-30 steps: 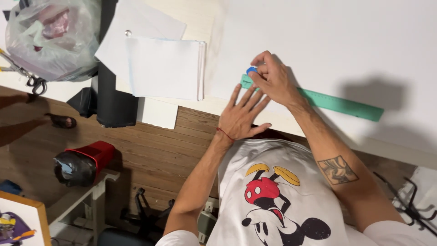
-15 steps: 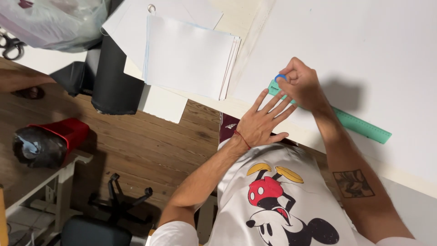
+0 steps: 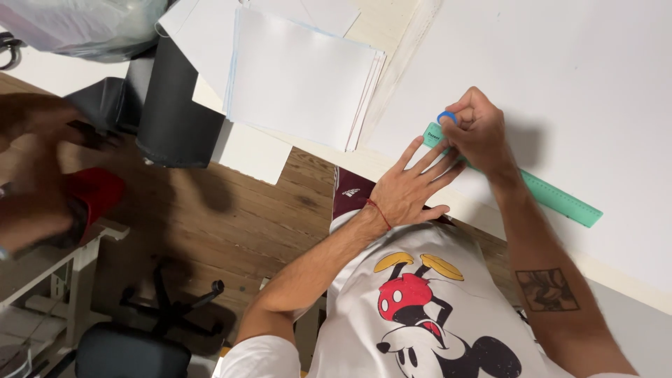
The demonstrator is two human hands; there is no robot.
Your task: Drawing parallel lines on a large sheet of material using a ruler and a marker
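stacked white paper (image 3: 301,84), black bag (image 3: 175,105), office chair (image 3: 140,343).

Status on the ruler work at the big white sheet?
Done: green ruler lies flat on the white sheet. In hand: left hand presses flat beside the ruler's end; right hand pinches a small blue-tipped tool at that end. Left: no line shows on the sheet.

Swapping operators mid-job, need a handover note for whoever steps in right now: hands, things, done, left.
Left hand: open, flat, fingers holding the green ruler down on the big white sheet.
Right hand: grip shut on a small blue-tipped tool at the ruler's end nearest the paper stack.
Done: ruler laid slantwise on the sheet.
Left: no line or cut shows along the ruler yet.
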